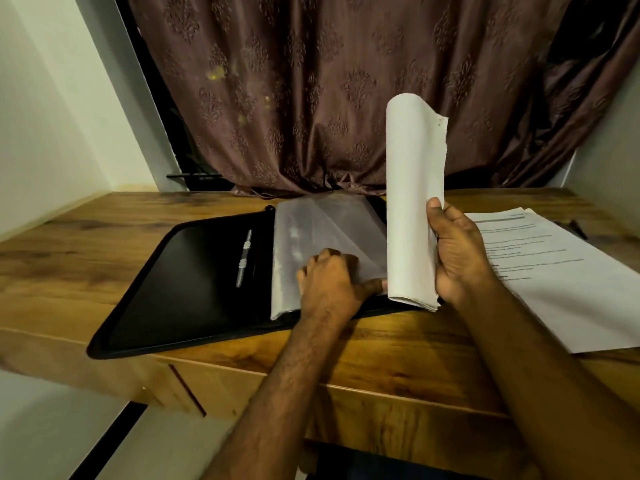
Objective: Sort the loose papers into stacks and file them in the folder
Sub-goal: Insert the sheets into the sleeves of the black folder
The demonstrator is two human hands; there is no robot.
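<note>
A black zip folder (pixel 180 282) lies open on the wooden desk, with a metal clip down its spine and clear plastic sleeves (pixel 325 226) on its right half. My left hand (pixel 332 282) pinches and lifts the near edge of a sleeve. My right hand (pixel 457 251) grips a stack of white papers (pixel 412 202) held upright, its lower edge at the folder's right side and its top curling over. A second pile of printed papers (pixel 561 271) lies flat on the desk to the right.
The wooden desk (pixel 86 254) runs between a white wall at the left and another at the right. A brown patterned curtain (pixel 311 91) hangs behind it. The desk's front edge is near my forearms.
</note>
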